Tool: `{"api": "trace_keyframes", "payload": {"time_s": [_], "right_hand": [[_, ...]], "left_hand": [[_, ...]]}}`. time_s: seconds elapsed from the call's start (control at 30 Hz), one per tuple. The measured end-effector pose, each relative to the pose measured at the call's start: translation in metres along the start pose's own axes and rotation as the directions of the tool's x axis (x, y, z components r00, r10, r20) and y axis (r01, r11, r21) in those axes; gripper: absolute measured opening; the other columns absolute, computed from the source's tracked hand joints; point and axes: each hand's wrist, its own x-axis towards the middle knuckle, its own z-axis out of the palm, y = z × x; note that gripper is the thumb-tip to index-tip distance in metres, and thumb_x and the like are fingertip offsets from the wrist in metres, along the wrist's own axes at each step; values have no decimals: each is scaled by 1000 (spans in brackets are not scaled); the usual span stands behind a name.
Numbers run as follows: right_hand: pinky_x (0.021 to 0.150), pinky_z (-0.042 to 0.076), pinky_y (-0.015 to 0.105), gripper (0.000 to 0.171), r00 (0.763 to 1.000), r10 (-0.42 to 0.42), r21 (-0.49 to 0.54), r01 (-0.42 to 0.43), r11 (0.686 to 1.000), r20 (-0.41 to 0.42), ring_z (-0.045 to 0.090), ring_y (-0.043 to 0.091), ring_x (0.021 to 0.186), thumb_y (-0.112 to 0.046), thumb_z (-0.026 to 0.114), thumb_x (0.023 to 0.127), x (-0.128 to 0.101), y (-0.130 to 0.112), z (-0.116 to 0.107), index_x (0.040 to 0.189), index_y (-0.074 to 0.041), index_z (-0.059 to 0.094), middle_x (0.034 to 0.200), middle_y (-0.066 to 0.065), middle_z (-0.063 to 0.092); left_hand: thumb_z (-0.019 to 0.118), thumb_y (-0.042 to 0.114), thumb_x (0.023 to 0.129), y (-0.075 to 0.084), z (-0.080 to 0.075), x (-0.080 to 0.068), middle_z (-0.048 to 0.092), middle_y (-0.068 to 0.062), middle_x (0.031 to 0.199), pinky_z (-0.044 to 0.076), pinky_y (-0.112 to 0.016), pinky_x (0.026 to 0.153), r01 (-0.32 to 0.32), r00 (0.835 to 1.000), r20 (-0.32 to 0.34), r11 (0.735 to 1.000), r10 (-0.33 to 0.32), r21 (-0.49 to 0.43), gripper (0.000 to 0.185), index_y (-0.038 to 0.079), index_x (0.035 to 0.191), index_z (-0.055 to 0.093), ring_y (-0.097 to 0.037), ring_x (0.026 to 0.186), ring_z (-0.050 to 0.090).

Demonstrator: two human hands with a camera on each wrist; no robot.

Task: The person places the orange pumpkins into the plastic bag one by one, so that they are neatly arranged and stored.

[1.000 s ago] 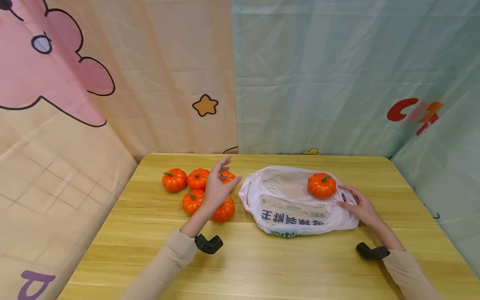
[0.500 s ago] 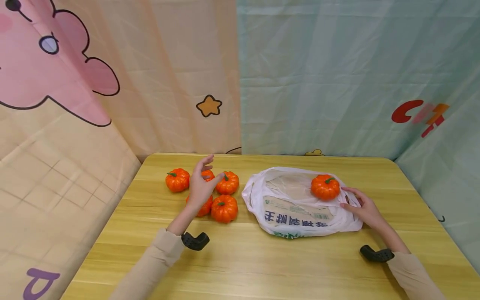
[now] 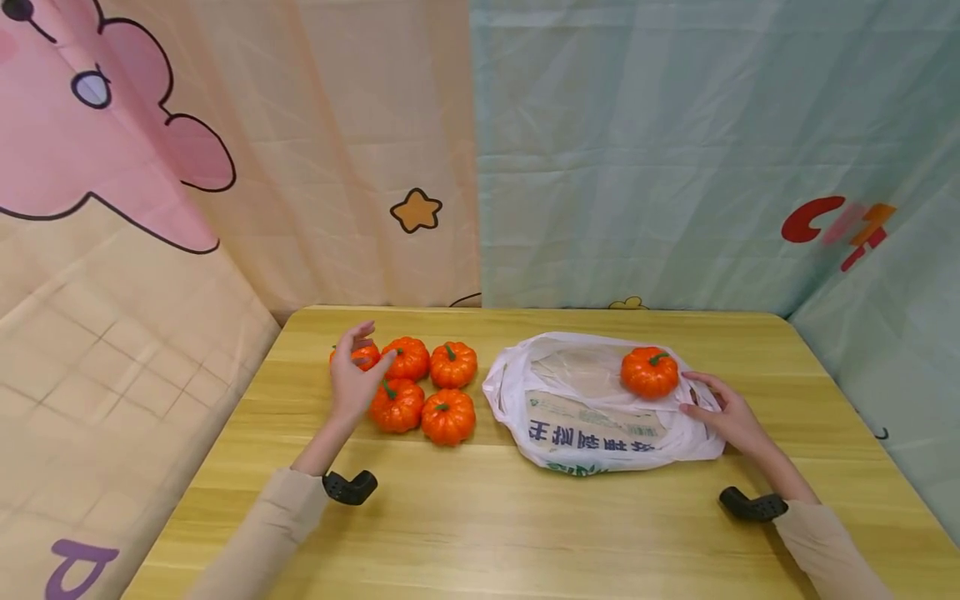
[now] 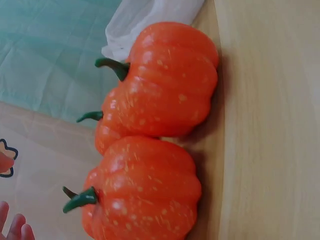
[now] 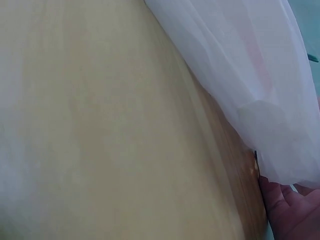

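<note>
My left hand (image 3: pixel 354 379) hovers over the leftmost orange toy pumpkin (image 3: pixel 367 357), thumb and fingers apart and nothing between them, partly covering it. Several more toy pumpkins, such as the front one (image 3: pixel 448 417), sit close together just right of this hand. Two of them fill the left wrist view, a nearer pumpkin (image 4: pixel 145 190) and a farther pumpkin (image 4: pixel 172 80), both with green stems. On the right, my right hand (image 3: pixel 731 421) holds the right end of a white plastic bag (image 3: pixel 555 457). One toy pumpkin (image 3: pixel 649 372) is at the bag's open mouth, near those fingers.
The wooden table (image 3: pixel 525 533) carries everything and ends at a patterned curtain (image 3: pixel 637 167) behind. Dark printed characters show on the bag. A black wrist device (image 3: pixel 350 487) sits on the left wrist, a similar black device (image 3: pixel 752 505) on the right.
My left hand has moved left across the back row of pumpkins, from the right one to the leftmost. The right hand keeps its place at the bag, and the pumpkins stay put.
</note>
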Motion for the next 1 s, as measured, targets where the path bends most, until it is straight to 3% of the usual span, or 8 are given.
{"api": "trace_keyframes", "payload": {"time_s": [0.1, 0.23, 0.37, 0.43, 0.53, 0.7, 0.9, 1.0], "right_hand": [[114, 31, 39, 58, 1000, 15, -2, -15, 1000, 0, 28, 47, 131, -20, 63, 93, 1, 1, -2, 141, 1, 39, 147, 31, 32], [112, 32, 26, 58, 1000, 16, -11, -16, 1000, 0, 29, 47, 131, -20, 63, 93, 2, 3, -2, 141, 0, 39, 147, 30, 32], [110, 25, 62, 59, 1000, 16, 26, -16, 1000, 10, 26, 49, 132, -19, 63, 93, 3, 3, -2, 141, 2, 37, 147, 33, 30], [115, 30, 38, 59, 1000, 17, 8, -17, 1000, 7, 29, 43, 133, -20, 63, 93, 2, 3, -2, 141, 1, 38, 147, 32, 31], [95, 30, 3, 57, 1000, -1, -19, 1, 1000, -3, 38, 12, 129, -22, 64, 93, 1, 3, -2, 141, -1, 41, 145, 30, 35], [84, 27, -4, 55, 999, -33, -17, 33, 999, -14, 30, -19, 111, -20, 64, 92, 1, 6, 1, 139, -1, 43, 143, 30, 36], [86, 23, -4, 56, 1000, -16, -22, 16, 1000, -8, 33, 35, 132, -21, 64, 93, 1, 5, 2, 140, 0, 42, 144, 30, 35], [86, 22, -4, 57, 1000, -9, -22, 9, 1000, -10, 30, 46, 130, -21, 64, 92, 1, 4, 2, 140, 0, 41, 144, 31, 35]], "left_hand": [[68, -6, 81, -15, -4, 5, 50, -25, 131, 39, -34, 87, -11, 999, -49, 1000, 11, -3, 54, -8, 131, 47, -36, 110, 45], [70, -7, 80, -48, -10, 15, 51, -22, 130, 39, -44, 88, -24, 992, -122, 1000, 23, -3, 56, -6, 131, 48, -36, 110, 45], [72, -3, 80, -69, -16, 21, 51, -18, 129, 39, -38, 86, 17, 986, -166, 1000, -16, 5, 59, -2, 133, 47, -36, 111, 48], [73, 0, 80, -74, -18, 22, 50, -17, 129, 39, -37, 86, 45, 982, -182, 999, -43, 10, 60, -1, 134, 46, -35, 112, 48], [74, 3, 80, -81, -21, 23, 49, -19, 131, 38, -39, 88, 69, 975, -210, 998, -66, 5, 61, 0, 135, 45, -35, 113, 46], [75, 5, 79, -91, -24, 25, 49, -20, 131, 37, -40, 88, 91, 964, -251, 996, -84, 15, 62, 1, 134, 46, -35, 113, 43], [77, 7, 78, -104, -27, 27, 50, -19, 131, 37, -38, 87, 124, 953, -283, 992, -108, 38, 63, 1, 133, 47, -35, 113, 43], [78, 8, 77, -109, -28, 28, 49, -21, 133, 35, -43, 94, 143, 954, -274, 989, -125, 46, 66, -1, 134, 45, -37, 116, 42]]}}
